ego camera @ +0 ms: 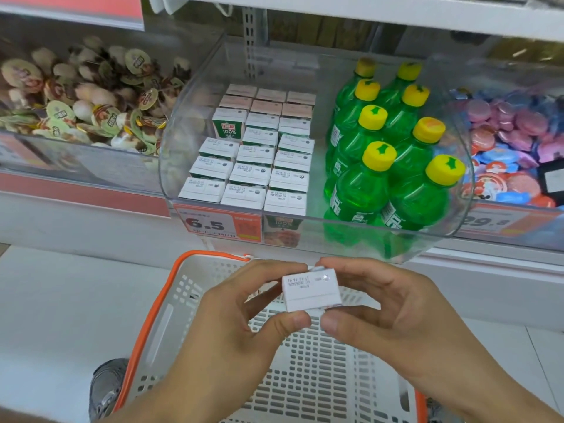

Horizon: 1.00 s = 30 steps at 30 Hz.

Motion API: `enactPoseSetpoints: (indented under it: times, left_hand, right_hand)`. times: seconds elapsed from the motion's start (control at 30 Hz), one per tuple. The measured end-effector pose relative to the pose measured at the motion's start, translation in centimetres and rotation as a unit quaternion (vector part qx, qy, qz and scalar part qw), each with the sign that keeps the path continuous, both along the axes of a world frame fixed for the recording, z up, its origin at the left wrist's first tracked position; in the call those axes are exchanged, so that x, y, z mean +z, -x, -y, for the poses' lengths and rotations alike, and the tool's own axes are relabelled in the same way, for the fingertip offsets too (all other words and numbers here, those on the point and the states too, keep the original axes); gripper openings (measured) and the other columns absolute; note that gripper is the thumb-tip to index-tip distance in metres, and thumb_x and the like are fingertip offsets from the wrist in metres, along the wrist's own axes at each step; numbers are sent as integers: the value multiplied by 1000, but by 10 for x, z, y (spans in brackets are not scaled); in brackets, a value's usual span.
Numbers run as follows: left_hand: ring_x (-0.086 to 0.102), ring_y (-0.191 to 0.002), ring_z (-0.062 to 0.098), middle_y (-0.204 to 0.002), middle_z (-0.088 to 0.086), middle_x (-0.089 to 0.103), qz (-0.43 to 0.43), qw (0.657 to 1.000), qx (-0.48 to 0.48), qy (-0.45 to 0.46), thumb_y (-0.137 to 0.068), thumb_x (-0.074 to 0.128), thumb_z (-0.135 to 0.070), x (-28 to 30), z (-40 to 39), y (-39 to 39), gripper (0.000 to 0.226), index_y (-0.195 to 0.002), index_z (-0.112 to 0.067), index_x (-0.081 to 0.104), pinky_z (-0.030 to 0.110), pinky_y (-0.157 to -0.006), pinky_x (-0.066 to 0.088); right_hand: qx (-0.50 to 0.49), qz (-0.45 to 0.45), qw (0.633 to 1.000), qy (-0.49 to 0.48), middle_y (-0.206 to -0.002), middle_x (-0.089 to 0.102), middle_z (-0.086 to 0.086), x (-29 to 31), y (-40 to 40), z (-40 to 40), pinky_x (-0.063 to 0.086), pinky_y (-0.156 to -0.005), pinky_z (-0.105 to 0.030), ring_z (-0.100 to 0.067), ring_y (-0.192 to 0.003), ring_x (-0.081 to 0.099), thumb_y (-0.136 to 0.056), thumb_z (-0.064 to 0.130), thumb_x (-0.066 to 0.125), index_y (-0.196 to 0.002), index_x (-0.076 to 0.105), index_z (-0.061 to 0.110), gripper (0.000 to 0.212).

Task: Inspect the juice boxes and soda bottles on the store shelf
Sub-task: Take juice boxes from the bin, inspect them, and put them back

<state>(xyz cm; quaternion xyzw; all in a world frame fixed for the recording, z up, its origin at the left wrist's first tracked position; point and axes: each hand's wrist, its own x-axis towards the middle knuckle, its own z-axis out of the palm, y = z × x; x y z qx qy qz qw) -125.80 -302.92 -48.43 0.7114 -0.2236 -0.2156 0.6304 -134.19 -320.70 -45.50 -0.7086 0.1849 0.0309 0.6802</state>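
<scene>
Pinching a small juice box [311, 289] between them, both hands are up over the basket [158, 303]. Left hand [241, 328] has its thumb on the near bottom edge and fingers curled round the far left corner; right hand [393, 312] mirrors it, thumb under the near right corner, fingers over the far side. The white top panel faces up, with printed date code showing. Beyond the basket, on the shelf, sits the clear bin [308, 230]. In the bin's left half, more juice boxes [259, 166] stand in tight rows, with one gap in the left column showing a green box front. In its right half, green soda bottles [393, 154] with yellow caps stand packed together in two columns. An orange price tag [218, 222] reading 6.5 hangs on the bin's front left. A shoe [106, 389] shows just left of the basket.
</scene>
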Motion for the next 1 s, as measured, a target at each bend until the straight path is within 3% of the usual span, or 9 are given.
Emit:
enactPoseSetpoints:
  times: [0.07, 0.13, 0.27, 0.37, 0.47, 0.67, 0.8, 0.9, 1.0]
  left_hand:
    - [69, -106, 11, -102, -8, 76, -41, 999, 14, 10, -76, 83, -22, 3, 0, -2, 33, -104, -36, 72, 24, -89, 56]
    - [72, -95, 17, -94, -1, 78, -88, 995, 32, 21, -70, 79, -31, 7, 2, -2, 35, -104, -26, 70, 30, -79, 60]
    - [71, -79, 25, -86, 7, 77, -140, 989, 54, 19, -64, 71, -40, 8, 6, -3, 49, -109, -23, 65, 27, -62, 59]
    - [69, -80, 22, -95, 1, 76, -157, 987, -10, -13, -70, 78, -35, 6, 9, -1, 54, -120, -38, 59, 26, -65, 57]
    - [71, -91, 34, -108, 0, 74, -229, 970, -82, -6, -74, 80, -23, 3, 8, 2, 70, -129, -52, 46, 36, -68, 61]
    - [74, -88, 35, -109, 9, 74, -245, 967, -63, 36, -70, 75, -9, 0, 5, -2, 77, -134, -41, 48, 41, -69, 61]
    - [69, -94, 43, -109, 11, 74, -250, 966, -49, 48, -65, 79, -4, -1, 3, -1, 81, -131, -43, 52, 41, -71, 61]
    - [61, -102, 52, -113, 12, 72, -237, 968, -67, 56, -58, 84, -10, -1, 1, -2, 90, -133, -48, 51, 48, -77, 60]
    - [62, -99, 51, -115, 8, 72, -212, 971, -80, 75, -59, 82, -12, -5, 0, -5, 84, -126, -54, 54, 50, -80, 60]
  right_hand:
    - [12, 5, 999, 50, -103, 76, 6, 0, -1, 0, 60, -81, -33, -9, -101, 69, -72, 7, 85, -106, 75, 31, 43]
    - [-2, 8, 997, 73, -97, 75, 7, -1, -2, -2, 60, -78, -35, -12, -91, 68, -71, 28, 83, -101, 75, 36, 33]
    - [-45, -5, 997, 61, -91, 74, 1, -8, -3, -8, 61, -77, -35, -17, -83, 70, -63, 50, 74, -99, 74, 26, 44]
    - [-94, 0, 995, 23, -82, 75, -4, -8, -6, -8, 59, -62, -25, -20, -73, 71, -67, 40, 73, -95, 74, 16, 37]
    - [-117, -8, 993, -7, -76, 76, -6, -8, -8, -4, 58, -59, -23, -19, -67, 72, -70, 34, 70, -92, 76, 12, 32]
    - [-20, -26, 999, 7, -103, 77, 1, -7, -6, 3, 62, -79, -36, -25, -93, 71, -75, 23, 79, -107, 76, 30, 34]
    - [34, -1, 999, -8, -112, 72, 3, -5, -5, 7, 61, -81, -43, -22, -99, 68, -71, 7, 78, -113, 70, 41, 55]
    - [52, 27, 998, -37, -117, 70, 0, -3, -5, 9, 59, -81, -43, -24, -101, 66, -67, -1, 71, -118, 68, 41, 67]
    - [44, 45, 997, -53, -119, 69, -4, -5, -5, 11, 58, -81, -44, -28, -100, 66, -65, -5, 72, -120, 69, 36, 68]
